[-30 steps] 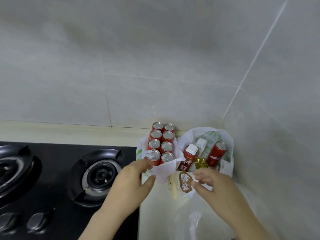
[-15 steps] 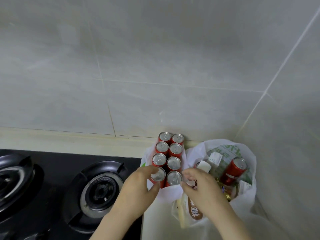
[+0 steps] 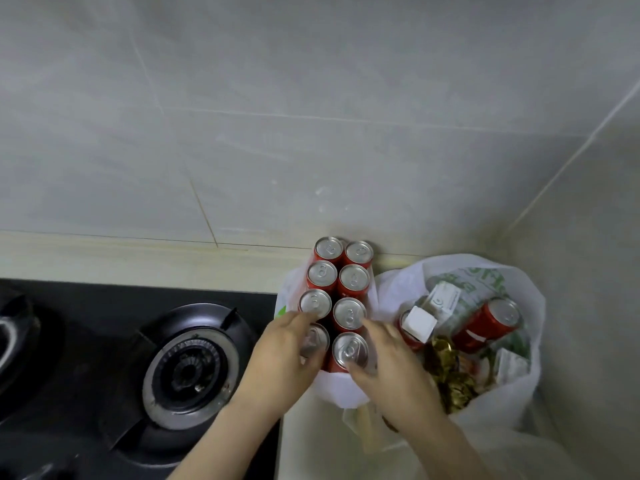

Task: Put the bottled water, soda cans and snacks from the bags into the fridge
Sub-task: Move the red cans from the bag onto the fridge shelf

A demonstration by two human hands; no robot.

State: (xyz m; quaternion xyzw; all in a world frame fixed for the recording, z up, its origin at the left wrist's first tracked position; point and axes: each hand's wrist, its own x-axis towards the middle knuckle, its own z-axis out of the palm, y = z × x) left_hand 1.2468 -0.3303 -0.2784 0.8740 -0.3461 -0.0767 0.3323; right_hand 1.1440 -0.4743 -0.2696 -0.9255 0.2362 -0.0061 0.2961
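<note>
- Soda cans: eight red cans with silver tops, upright, two across and four deep. The block stands on the surface and its far end is at the back edge, close against the tiled wall.
- A white bag is pushed down around the block. It shows at the near end and along the left side, and the can tops stand bare above it.
- Left hand: at the near left corner of the block. Fingers grasp the near-left can, with the forefinger laid over the far side of its top and the thumb at its near side.
- Right hand: at the near right corner of the block. Fingers grasp the near-right can, with the thumb at its near rim and the forefinger along its right side.
- Second bag: white plastic, mouth open, in the back right corner of the surface and just beside the can block.
- Inside the second bag: a loose red can lying tilted, a red carton with a white cap, gold-wrapped snacks and green-printed packets. The rest of the contents are too crumpled to tell.
- A further snack packet lies partly under the right wrist, near the front of the second bag; its print is hidden.
- Gas hob: black, set along the left side of the surface, with one burner in full view and a second cut off at the left edge of the view.
</note>
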